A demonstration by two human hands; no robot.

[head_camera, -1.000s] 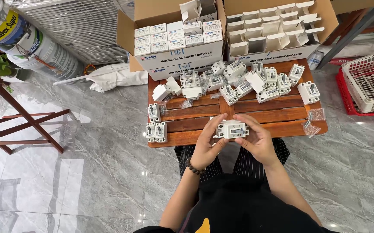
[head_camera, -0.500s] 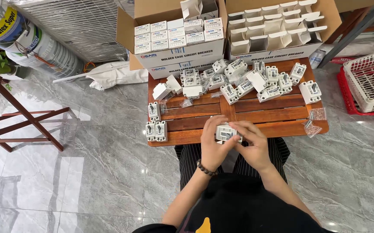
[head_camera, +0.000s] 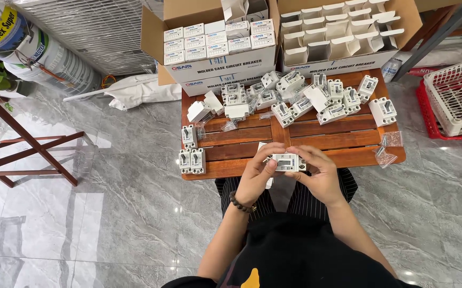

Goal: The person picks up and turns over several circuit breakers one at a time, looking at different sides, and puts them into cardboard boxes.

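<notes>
We hold one white circuit breaker (head_camera: 288,162) between both hands, left hand (head_camera: 256,178) and right hand (head_camera: 319,176) clamped on its ends, inspecting it; more breakers (head_camera: 295,98) lie beyond on the table (head_camera: 316,141).

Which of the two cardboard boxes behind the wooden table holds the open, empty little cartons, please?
The right-hand cardboard box: its small cartons stand open with flaps up, while the left box holds closed white cartons.
</notes>
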